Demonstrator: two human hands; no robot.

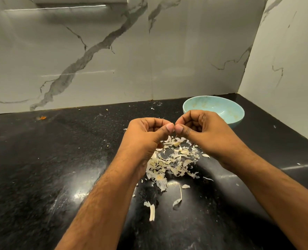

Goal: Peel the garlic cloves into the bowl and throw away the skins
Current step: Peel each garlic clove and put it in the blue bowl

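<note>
A black speckled tabletop (50, 168) fills the lower part of the view, glossy, with bright patches of reflected light near its middle and along its right side. Fine pale specks are scattered over much of it. A small orange scrap (42, 118) lies near the back edge on the left, just in front of the wall. Behind the tabletop rises a backsplash of pale marble-look wall panels (77, 51) with grey veins running diagonally, and a vertical seam between panels near the middle. A second such side wall (285, 60) meets it at a corner on the right. At the top left, the underside of a grey fixture (81, 0) shows; what it is cannot be told.
</note>
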